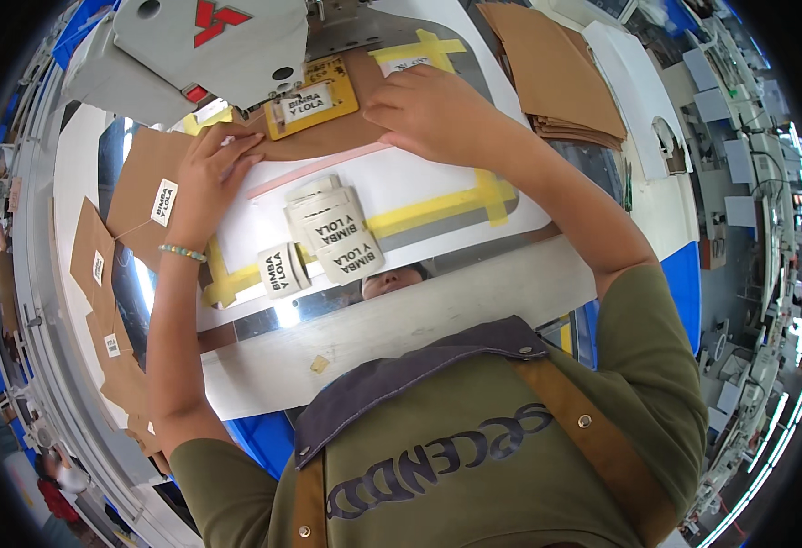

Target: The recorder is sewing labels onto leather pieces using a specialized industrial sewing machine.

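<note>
A brown panel [326,135] lies under the sewing machine head [204,50], with a yellow template plate [335,78] and a white label on top near the presser. My left hand [209,183] holds the panel's left end between bent fingers. My right hand [433,119] grips its right part with curled fingers, just right of the yellow plate. Below them, a tall stack of white printed labels [337,228] and a smaller label stack [284,270] sit on a white board [439,192] edged with yellow tape. The fingertips of my right hand are partly hidden.
Brown pieces with sewn white labels [131,173] lie along the left, joined by thread. A pile of brown panels [551,68] and white sheets [629,87] are at the upper right, near dark scissors [627,183]. Blue bins [684,297] are below the table. Other people [58,479] are at far left.
</note>
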`<action>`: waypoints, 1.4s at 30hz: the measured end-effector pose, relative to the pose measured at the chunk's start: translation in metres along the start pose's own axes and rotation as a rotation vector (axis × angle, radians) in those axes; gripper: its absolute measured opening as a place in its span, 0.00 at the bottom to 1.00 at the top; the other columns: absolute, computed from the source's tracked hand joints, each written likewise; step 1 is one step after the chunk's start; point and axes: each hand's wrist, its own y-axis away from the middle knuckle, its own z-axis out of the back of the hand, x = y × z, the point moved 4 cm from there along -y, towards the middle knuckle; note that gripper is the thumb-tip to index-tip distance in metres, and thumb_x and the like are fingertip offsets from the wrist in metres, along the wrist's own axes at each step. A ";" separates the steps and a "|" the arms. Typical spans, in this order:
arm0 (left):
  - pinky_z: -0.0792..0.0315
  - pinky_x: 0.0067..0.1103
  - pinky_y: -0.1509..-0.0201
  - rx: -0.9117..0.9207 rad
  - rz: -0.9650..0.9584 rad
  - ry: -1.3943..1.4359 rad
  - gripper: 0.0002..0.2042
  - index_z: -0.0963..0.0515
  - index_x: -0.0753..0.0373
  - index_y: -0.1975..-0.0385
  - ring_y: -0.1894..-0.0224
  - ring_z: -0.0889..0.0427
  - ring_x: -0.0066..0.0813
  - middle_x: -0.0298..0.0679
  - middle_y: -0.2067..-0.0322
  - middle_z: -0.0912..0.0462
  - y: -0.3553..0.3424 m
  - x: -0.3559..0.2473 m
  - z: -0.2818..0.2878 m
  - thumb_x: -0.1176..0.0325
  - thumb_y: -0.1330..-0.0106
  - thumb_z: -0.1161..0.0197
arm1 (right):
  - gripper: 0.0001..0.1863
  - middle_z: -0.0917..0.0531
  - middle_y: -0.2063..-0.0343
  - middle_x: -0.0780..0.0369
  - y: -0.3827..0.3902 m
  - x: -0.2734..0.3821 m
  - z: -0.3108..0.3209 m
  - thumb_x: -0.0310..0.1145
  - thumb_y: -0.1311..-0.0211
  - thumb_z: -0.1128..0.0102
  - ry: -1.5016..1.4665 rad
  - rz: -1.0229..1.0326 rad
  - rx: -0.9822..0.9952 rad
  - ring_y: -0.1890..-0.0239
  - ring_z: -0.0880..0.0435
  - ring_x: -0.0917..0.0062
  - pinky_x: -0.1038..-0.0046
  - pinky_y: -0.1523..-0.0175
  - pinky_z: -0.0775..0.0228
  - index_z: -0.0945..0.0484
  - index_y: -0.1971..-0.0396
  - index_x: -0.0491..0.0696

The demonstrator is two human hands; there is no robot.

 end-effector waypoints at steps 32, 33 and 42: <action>0.20 0.33 0.35 -0.019 0.297 -0.537 0.26 0.23 0.52 0.32 0.32 0.20 0.43 0.38 0.32 0.21 0.080 0.008 0.086 0.78 0.29 0.38 | 0.12 0.08 0.58 0.58 0.152 -0.106 0.057 0.38 0.32 0.34 -0.097 -0.657 -0.173 0.57 0.09 0.62 0.64 0.50 0.19 0.12 0.60 0.44; 0.21 0.33 0.33 -0.032 0.302 -0.391 0.26 0.22 0.53 0.32 0.31 0.20 0.43 0.39 0.32 0.20 0.071 -0.006 0.079 0.78 0.29 0.36 | 0.10 0.09 0.59 0.60 0.151 -0.108 0.067 0.35 0.33 0.34 -0.141 -0.756 -0.220 0.57 0.10 0.65 0.65 0.51 0.19 0.12 0.61 0.45; 0.47 0.46 0.17 0.133 0.010 0.183 0.51 0.38 0.58 0.20 0.17 0.45 0.54 0.47 0.19 0.42 0.067 -0.124 -0.004 0.38 0.40 0.28 | 0.13 0.09 0.63 0.59 0.105 -0.075 0.055 0.38 0.26 0.36 -0.182 -0.902 -0.033 0.67 0.11 0.71 0.68 0.59 0.20 0.11 0.50 0.48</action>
